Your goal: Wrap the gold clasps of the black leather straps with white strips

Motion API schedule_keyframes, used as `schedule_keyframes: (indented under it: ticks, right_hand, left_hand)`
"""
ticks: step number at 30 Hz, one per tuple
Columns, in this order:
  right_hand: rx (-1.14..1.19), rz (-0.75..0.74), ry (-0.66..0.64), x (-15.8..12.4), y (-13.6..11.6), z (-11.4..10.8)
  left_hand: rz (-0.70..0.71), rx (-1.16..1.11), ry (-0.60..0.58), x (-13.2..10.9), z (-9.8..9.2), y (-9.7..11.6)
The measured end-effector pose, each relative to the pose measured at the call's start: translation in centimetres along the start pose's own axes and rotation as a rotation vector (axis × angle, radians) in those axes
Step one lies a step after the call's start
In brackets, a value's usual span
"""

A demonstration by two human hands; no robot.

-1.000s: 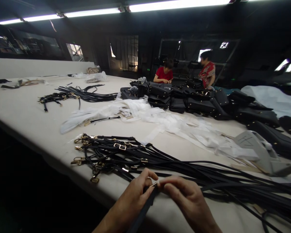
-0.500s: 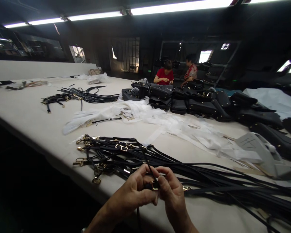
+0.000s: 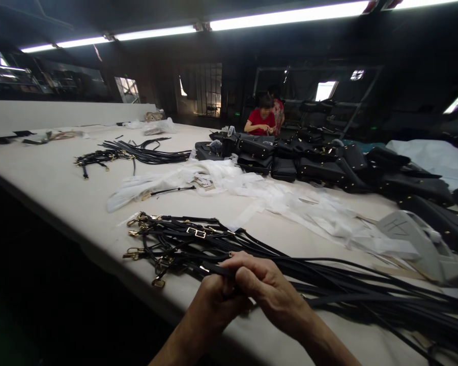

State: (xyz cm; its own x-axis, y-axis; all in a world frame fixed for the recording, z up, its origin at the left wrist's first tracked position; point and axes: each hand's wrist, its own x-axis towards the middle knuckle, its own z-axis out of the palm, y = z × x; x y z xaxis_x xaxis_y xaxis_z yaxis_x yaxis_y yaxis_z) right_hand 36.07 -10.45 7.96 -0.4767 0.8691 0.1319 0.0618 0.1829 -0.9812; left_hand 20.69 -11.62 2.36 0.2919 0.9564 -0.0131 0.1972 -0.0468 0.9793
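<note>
Both of my hands meet over the near edge of the table, closed on one black strap. My left hand wraps round it from below. My right hand lies over the left one, thumb and fingers pinching the strap. The buckle on this strap is hidden by my fingers. Just beyond my hands lies a heap of black straps, with gold buckles and clasps gathered at its left end.
Crumpled white wrapping spreads across the middle of the table. Black bags are piled behind it, and a second bundle of straps lies farther left. A grey-white device stands at right. Two people are at the far side.
My right hand has moved over the left one, covering the gold buckle that showed before. The strap end now points left instead of up. A person in the back has shifted left.
</note>
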Motion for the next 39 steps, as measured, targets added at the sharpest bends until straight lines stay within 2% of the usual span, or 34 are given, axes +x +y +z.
schedule_keyframes:
  ticks: [4,8,10,14,19,27,31,35,39]
  right_hand:
    - [0.18,0.108,0.098,-0.2,-0.1,-0.8]
    - [0.115,0.094,0.141,-1.6,0.6,-3.3]
    - [0.067,0.152,0.097,-2.6,1.0,-4.5]
    - [0.001,0.278,-0.085,-3.9,1.3,-5.6]
    - [-0.016,0.282,-0.118,-4.0,1.7,-5.1]
    - [0.025,0.243,-0.179,-2.5,1.9,-3.5]
    - [0.002,0.212,-0.209,-1.7,1.7,-2.9]
    - [0.0,0.228,-0.169,-1.4,2.4,-2.7]
    - [-0.017,0.212,-0.134,-1.4,3.6,-2.1]
  left_hand:
    - [0.052,-0.025,0.072,-0.5,-0.4,-0.1]
    - [0.061,-0.064,0.109,-1.4,-0.8,-0.5]
    - [0.05,-0.096,0.118,-1.7,-0.9,-0.8]
    - [-0.004,-0.192,0.105,-1.6,-0.8,-1.4]
    - [0.002,-0.208,0.093,-1.3,-0.6,-1.2]
    - [0.026,-0.144,0.055,-1.5,0.2,-1.0]
    - [0.013,-0.147,0.027,-1.6,-0.2,-1.2]
    - [-0.052,-0.241,0.027,-1.8,-0.8,-1.4]
    - [0.002,-0.135,0.038,-1.8,-0.8,-1.5]
